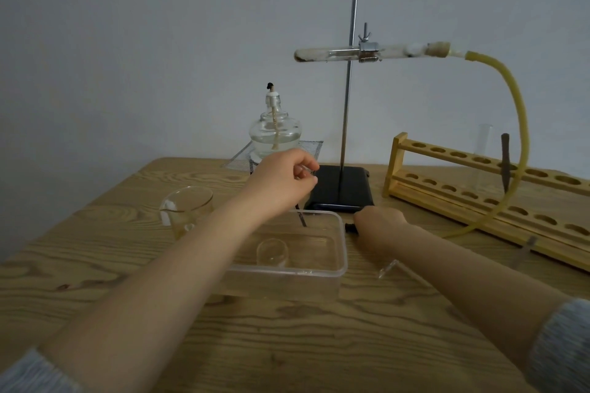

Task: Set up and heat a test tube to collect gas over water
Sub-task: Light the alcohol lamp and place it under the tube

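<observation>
1. Presently, the test tube (338, 53) is clamped near-horizontal on the retort stand (350, 80), closed end to the left with dark residue inside, stoppered mouth to the right.
2. A yellow rubber hose (518, 124) runs from the stopper, arcs down over the wooden tube rack (479, 188) and reaches the table (287, 344) near the right hand. Its free end is hidden; it is not seen in the water.
3. The clear plastic trough (343, 252) sits in front of the stand base, with a small glass vessel (272, 253) lying inside. Water level is hard to judge.
4. The spirit lamp (274, 131) stands uncapped and unlit on wire gauze (242, 158), to the left of the stand and not under the tube.
5. Left hand (281, 182): fingers curled together above the trough's far edge, apparently pinching a thin dark stick (301, 219) that dips towards the water. Identity of the stick unclear.
6. Right hand (380, 220): knuckles up, closed over a small dark object (349, 228) beside the trough; what it is cannot be told.
7. A beaker (188, 207) stands left of the trough.
8. Risks, as judged:
   - Heating with the hose end outside the trough would lose the gas.
   - The hose draped across the rack could snag and tug the stopper loose.
   - The left forearm crosses the trough; a careless pull could slop water or shift the vessel.
   - The lamp stands near the left hand; a knock could tip it over.
</observation>
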A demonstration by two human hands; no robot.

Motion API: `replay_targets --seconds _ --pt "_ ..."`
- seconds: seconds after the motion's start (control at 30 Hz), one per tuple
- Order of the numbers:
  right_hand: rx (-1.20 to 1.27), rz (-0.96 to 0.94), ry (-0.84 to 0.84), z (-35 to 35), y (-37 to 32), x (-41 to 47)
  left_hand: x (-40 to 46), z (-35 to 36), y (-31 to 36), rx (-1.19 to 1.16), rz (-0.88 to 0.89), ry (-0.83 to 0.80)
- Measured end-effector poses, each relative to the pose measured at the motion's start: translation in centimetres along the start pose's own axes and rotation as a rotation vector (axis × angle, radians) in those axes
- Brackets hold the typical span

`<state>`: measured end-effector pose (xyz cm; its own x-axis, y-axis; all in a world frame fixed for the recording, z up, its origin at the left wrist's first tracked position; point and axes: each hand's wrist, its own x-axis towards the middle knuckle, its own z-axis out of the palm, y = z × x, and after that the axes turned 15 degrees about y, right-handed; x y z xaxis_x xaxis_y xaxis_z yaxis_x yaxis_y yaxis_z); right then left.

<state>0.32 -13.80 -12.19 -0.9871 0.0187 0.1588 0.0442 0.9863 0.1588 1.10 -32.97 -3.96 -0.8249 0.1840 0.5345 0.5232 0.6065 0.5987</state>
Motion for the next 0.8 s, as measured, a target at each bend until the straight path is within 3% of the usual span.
replay_targets --seconds 0.17,0.47,0.6,0.8 --pt "0.149 0.059 0.02 -0.2 0.1 -0.5 -0.3 -0.4 0.1 0.006 0.001 0.01" --pt "0.696 0.207 0.047 -3.8 1.2 -0.4 0.3 -1.4 -0.9 0.049 0.03 0.146" --pt "0.909 0.306 0.051 -5.6 0.7 -0.1 0.5 -1.7 -1.9 0.186 0.058 0.258" --pt "1.234 0.388 0.014 -8.2 -1.2 0.1 0.6 -2.1 -3.7 0.424 0.083 0.214"
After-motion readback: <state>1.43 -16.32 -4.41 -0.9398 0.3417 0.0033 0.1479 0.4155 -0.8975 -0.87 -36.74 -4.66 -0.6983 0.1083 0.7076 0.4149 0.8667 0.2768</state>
